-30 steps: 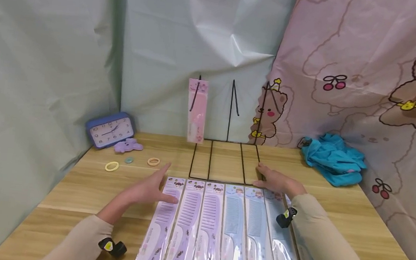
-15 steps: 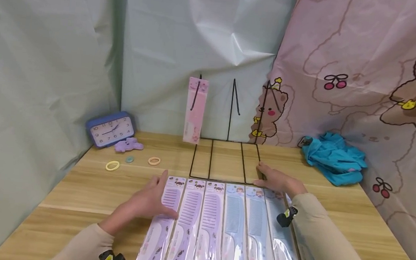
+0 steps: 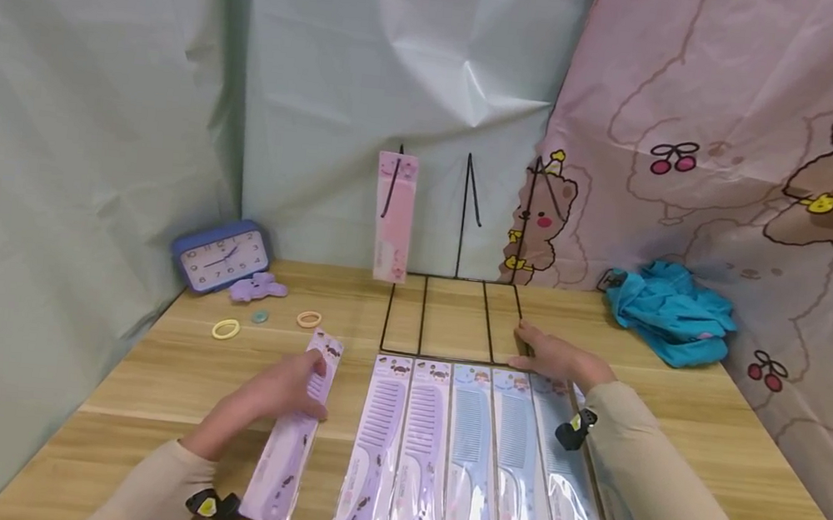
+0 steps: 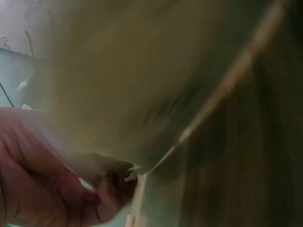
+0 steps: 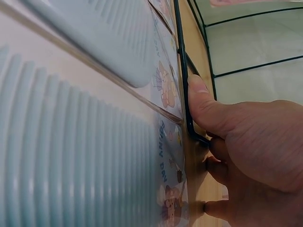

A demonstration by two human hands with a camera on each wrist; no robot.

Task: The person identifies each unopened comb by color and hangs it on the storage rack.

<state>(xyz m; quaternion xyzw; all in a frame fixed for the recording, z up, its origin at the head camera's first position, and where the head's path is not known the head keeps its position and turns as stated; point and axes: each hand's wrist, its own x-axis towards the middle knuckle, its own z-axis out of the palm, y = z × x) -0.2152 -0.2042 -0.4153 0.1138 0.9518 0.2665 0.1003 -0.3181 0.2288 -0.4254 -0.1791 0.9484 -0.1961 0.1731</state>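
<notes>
- Nearest, head view: row of packaged combs lies flat on wooden table – two purple at the L end, then blue ones running R under the R forearm.
- L hand grips a purple packaged comb, fingers curled over its upper part, thumb side on top. Pack sits apart from the row, to its L, tilted w/ top end toward the far R, handle end near the L wrist.
- L wrist view: mostly blur. Shows curled fingers close on a pale edge; nothing else readable – the head view alone shows which comb it is.
- R hand rests at the front R corner of the black wire rack, just beyond the tops of the blue packs.
- R wrist view adds detail the head view lacks: thumb presses along the black base wire, other fingers curled under beside it, so hand clamps the wire. Blue comb teeth fill the near L of that view.
- Farther: rack uprights stand at the table's back; a pink packaged comb hangs on the L upright.
- Far L: blue clock, purple bunny clip, three hair ties nearby.
- Far R: teal cloth bunched by the pink bear curtain.
</notes>
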